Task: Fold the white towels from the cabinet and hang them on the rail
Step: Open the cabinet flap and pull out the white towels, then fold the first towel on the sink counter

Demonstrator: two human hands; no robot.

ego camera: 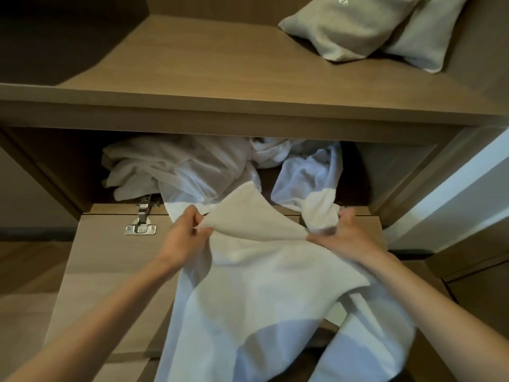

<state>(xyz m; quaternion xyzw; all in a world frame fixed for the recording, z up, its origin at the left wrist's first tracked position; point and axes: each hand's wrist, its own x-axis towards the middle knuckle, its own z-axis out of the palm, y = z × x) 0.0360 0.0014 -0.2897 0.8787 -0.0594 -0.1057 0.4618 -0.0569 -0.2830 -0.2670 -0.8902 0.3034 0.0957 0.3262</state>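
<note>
The left hand [187,232] pinched a turned-over corner of the towel [261,285] between thumb and curled fingers. Its wrist was straight and the forearm reached up from the lower left. The right hand [344,235] was level with it and well apart. Its thumb stretched left along the cloth and its fingers were curled into a bunched twist of white fabric. I could not tell whether that twist belonged to the same towel or to another one behind it. The right forearm came in from the lower right, so the two arms made a wide V.

The towel was white, soft and rumpled. A broad flap was folded over at the top, and its point aimed back into the cabinet [41,172]. Its long axis ran from the cabinet mouth towards the person, and it draped over the dropped-down door [104,257] and hung past the door's near edge in two loose tails.

Behind the hands, a crumpled heap [170,166] of more white towels filled the lower compartment. A metal hinge [141,219] joined the door to the cabinet floor, just left of the left hand. Above, on the shelf [192,64], two pale cushions [352,26] lay at the right rear, one overlapping the other.
</note>
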